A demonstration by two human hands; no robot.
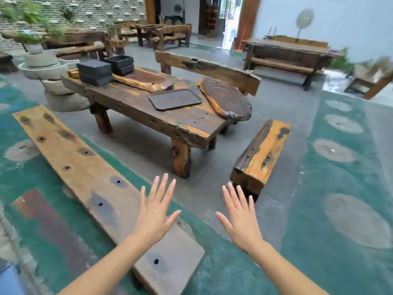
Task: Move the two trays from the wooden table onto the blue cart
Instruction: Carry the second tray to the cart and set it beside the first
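I'm standing in a rustic tea-house courtyard — rough wooden tables [148,107] with plank benches [85,173], a stacked millstone planter [51,77] far left — more seating beyond.

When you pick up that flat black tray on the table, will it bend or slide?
The flat black tray looks stiff, probably plastic, so it likely won't bend. It's thin and empty, so probably light. Its low rim lies flat on the wooden table, so it may slide when nudged.
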